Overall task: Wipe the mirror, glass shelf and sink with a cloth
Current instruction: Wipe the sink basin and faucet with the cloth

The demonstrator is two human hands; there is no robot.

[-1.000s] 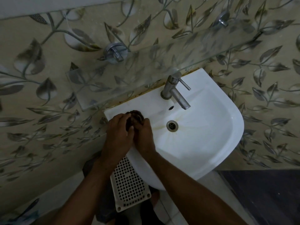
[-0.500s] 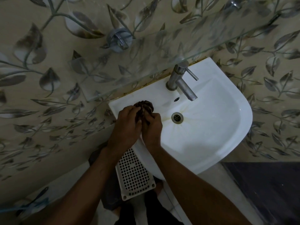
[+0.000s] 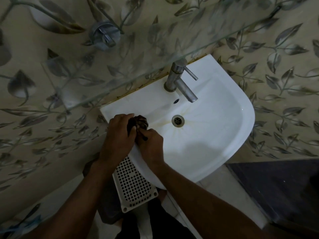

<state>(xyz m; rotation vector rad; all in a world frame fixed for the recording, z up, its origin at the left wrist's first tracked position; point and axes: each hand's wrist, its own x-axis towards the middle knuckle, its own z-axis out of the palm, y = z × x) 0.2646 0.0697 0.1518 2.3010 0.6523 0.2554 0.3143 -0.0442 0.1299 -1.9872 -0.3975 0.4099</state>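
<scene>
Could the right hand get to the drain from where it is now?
Probably yes. The right hand sits over the sink's near rim, and only bare white basin lies between it and the drain. It is gripping the dark cloth together with the left hand.

The scene is dim and underexposed, colours muted. The white ceramic basin is the brightest area, with a soft grey shadow across its bowl. Faint reflections streak the clear glass shelf. Lines bend toward the edges; the dark lower corners lose detail.
</scene>
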